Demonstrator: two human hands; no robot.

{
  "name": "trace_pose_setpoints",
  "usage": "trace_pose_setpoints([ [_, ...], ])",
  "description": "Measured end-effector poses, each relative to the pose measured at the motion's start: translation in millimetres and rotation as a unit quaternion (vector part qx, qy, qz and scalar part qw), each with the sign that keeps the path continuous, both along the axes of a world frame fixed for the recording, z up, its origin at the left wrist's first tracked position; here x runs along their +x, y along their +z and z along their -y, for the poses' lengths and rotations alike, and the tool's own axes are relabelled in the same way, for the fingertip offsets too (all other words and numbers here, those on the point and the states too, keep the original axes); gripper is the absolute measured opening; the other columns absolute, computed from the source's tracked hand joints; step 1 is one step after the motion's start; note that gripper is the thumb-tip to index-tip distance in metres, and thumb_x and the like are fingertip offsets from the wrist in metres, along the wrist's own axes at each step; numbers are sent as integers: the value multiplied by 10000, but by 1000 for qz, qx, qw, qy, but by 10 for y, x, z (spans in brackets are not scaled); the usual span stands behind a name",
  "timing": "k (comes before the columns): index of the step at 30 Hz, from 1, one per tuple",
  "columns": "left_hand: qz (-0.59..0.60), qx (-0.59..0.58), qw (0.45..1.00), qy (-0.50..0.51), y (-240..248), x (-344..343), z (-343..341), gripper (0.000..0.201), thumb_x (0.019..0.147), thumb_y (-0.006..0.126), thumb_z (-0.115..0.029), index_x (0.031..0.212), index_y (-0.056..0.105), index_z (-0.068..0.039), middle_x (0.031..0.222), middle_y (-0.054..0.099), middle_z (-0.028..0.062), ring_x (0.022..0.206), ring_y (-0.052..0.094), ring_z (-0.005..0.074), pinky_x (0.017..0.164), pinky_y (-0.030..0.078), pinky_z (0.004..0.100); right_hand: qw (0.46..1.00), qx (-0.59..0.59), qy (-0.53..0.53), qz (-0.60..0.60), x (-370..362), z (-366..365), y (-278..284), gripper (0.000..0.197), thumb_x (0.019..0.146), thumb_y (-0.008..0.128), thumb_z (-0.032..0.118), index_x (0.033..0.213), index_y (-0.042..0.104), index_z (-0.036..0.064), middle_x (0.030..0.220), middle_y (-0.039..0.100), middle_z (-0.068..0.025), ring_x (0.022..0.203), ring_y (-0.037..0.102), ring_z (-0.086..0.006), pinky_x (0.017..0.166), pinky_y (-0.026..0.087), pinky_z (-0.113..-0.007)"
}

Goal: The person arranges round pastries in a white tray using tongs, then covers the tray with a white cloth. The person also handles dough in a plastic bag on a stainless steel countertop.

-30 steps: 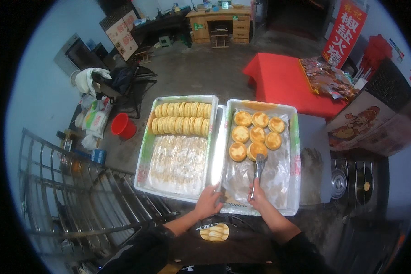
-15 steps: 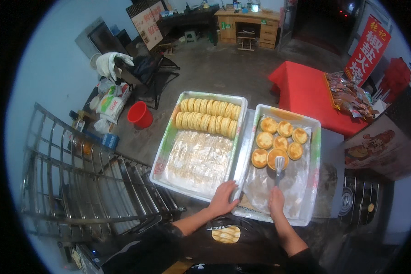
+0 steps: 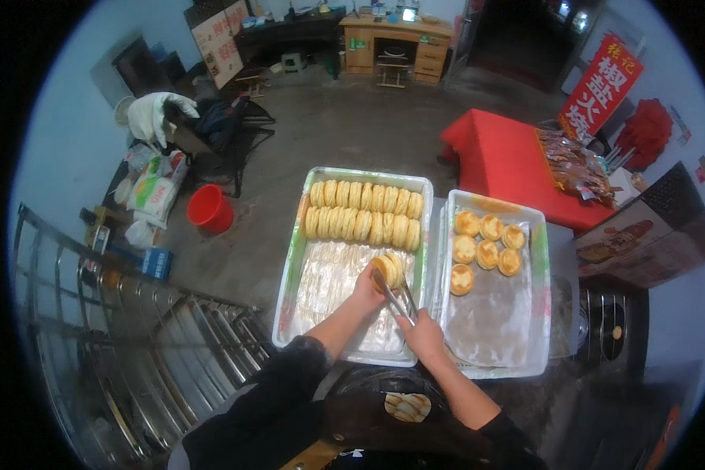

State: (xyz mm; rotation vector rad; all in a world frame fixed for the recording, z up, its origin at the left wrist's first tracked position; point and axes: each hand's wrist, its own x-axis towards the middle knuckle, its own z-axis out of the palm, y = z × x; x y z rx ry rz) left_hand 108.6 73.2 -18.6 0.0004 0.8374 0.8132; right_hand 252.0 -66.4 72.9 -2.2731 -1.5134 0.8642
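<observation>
Over the bare lower part of the left tray point(image 3: 288, 274), two or three round flatbreads point(image 3: 394, 269) stand on edge, gripped between the jaws of metal tongs point(image 3: 405, 304). My right hand point(image 3: 424, 335) is closed round the tongs' handles. My left hand point(image 3: 366, 293) curls against the left side of these flatbreads, its fingertips partly hidden. Behind them, two rows of flatbreads point(image 3: 362, 225) stand on edge across the tray's far half. The right tray point(image 3: 537, 313) holds several golden-browned flatbreads point(image 3: 487, 254) lying flat on its plastic lining.
A metal rack point(image 3: 157, 313) stands at the left, with a red bucket point(image 3: 210, 210) on the floor beyond it. Packaged goods point(image 3: 576, 166) lie on a red-covered table point(image 3: 489, 157) at the right. A wooden desk point(image 3: 395, 41) stands at the back.
The tongs have moved from the right tray to the left tray with flatbreads in them, leaving fewer at right. My left hand has left the tray's near corner for the flatbreads. The view has shifted.
</observation>
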Motion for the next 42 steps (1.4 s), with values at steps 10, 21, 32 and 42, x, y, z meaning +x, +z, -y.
trace_pose_setpoints([
  [10, 38, -153, 978, -136, -690, 447, -595, 567, 1063, 421, -514, 1336, 611, -55, 1306, 654, 189, 1177, 654, 347, 1039, 538, 527, 986, -6, -111, -121, 783, 470, 381, 591, 948, 683, 539, 1086, 632, -33, 856, 690, -186, 797, 662, -339, 725, 515, -421],
  [21, 18, -166, 984, -66, -257, 548, -445, 682, 1046, 442, -558, 1344, 562, 44, 1322, 637, 255, 1198, 667, 392, 1029, 566, 498, 795, -145, -294, -510, 1823, 796, -856, 510, 1048, 551, 556, 1112, 615, 55, 675, 494, 23, 495, 431, -95, 446, 333, -244],
  [32, -79, -136, 988, -5, -549, 198, 279, 798, 1038, 384, -663, 1355, 492, 62, 1305, 636, 274, 1173, 674, 379, 998, 576, 502, 815, -26, -228, -532, 1854, 634, -1167, 399, 1087, 532, 437, 1092, 618, 48, 666, 490, 22, 512, 427, -76, 467, 346, -251],
  [42, -83, -97, 992, 7, -584, -198, 1131, 560, 1091, 367, -505, 1268, 546, -5, 1194, 694, 217, 1088, 703, 324, 941, 592, 459, 807, -49, -236, -539, 2021, -395, -1127, 459, 1078, 510, 507, 1078, 595, 56, 626, 455, 11, 463, 408, -95, 419, 328, -281],
])
